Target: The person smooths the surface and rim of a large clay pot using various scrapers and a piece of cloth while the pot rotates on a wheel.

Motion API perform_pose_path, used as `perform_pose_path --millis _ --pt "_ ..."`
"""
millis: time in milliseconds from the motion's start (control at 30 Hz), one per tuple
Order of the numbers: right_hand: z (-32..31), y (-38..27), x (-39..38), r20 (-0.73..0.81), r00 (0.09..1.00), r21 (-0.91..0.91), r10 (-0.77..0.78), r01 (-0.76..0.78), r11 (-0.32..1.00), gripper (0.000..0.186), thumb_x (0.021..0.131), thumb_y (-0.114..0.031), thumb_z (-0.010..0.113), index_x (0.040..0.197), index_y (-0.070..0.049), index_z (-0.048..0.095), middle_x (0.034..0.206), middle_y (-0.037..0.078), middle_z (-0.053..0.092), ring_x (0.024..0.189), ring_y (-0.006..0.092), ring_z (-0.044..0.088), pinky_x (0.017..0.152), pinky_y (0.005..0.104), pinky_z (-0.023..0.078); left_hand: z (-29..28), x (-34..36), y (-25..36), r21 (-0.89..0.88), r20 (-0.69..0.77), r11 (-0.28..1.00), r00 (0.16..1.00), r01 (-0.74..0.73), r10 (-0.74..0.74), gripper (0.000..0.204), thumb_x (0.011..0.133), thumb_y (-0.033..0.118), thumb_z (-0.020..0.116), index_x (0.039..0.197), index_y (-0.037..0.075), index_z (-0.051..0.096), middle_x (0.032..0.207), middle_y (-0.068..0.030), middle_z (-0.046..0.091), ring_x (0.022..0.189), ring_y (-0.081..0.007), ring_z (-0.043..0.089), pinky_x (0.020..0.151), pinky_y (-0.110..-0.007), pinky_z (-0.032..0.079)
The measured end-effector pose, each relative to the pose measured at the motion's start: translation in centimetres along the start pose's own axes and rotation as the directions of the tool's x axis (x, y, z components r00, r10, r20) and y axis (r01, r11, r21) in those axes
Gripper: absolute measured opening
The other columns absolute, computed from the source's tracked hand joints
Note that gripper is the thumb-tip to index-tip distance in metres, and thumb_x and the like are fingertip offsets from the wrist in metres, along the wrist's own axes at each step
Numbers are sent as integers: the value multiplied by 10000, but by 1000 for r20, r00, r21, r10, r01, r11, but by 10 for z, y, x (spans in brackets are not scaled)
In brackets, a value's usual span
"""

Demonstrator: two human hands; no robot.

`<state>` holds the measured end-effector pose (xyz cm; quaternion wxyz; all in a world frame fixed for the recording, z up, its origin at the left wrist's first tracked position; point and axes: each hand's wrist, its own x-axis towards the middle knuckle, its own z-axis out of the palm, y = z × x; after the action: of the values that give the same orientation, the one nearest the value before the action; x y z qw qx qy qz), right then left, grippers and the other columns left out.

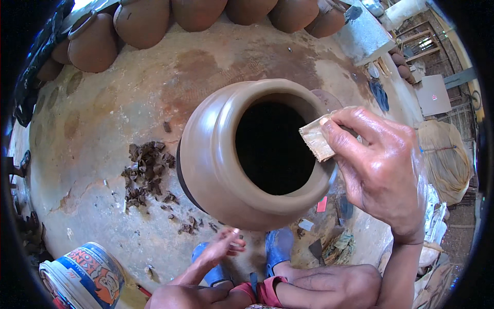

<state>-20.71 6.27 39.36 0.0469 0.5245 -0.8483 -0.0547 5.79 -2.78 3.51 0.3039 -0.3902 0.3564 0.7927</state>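
Note:
A large wet clay pot [206,149] with a thick rounded rim tilts toward me, its mouth dark inside. At the rim's right side, my right hand [375,159] pinches a folded tan piece of cloth [317,140] between thumb and fingers. The cloth overlaps the edge of the mouth in this view; whether it presses on the clay I cannot tell. Below the pot's near side, my left hand [224,247] is held with loosely bent fingers apart and nothing in them, slightly blurred.
Dark clay scraps [148,167] lie in a heap left of the pot. A white and blue bucket [87,275] stands at the lower left. Several finished-shaped pots [141,23] line the far side. A red flat piece [322,204] and rags [339,249] lie to the right.

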Motion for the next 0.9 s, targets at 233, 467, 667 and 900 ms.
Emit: perform_pose_path --millis 233,467,667,900 --pt "-4 -4 5 38 999 -59 -20 23 998 347 700 32 727 1045 4 699 976 143 663 860 333 691 725 422 556 -75 14 102 12 -418 891 807 -453 416 701 1013 580 525 1558 199 302 1108 -50 598 841 -136 603 670 -299 499" --pt "-2 -4 5 84 996 -148 4 8 989 300 745 12 724 1043 -5 701 964 138 652 844 329 678 728 427 543 -68 21 110 -24 -512 865 749 -500 419 653 1016 615 491 1492 178 397 1067 -41 635 795 -118 598 652 -288 483" --pt "-3 -5 10 94 995 -132 31 -18 991 241 760 5 716 1000 -6 694 954 135 647 847 329 676 728 430 538 -4 30 10 86 -318 955 901 -283 295 554 1072 556 402 1282 56 516 919 -84 662 692 -156 622 578 -302 498" --pt "-7 -11 10 104 994 -143 20 -5 990 232 757 -1 712 989 -6 695 909 132 637 814 326 672 713 428 533 -22 12 39 -64 -280 953 922 -297 269 564 1058 572 424 1280 60 507 960 -101 694 727 -184 649 656 -322 523"
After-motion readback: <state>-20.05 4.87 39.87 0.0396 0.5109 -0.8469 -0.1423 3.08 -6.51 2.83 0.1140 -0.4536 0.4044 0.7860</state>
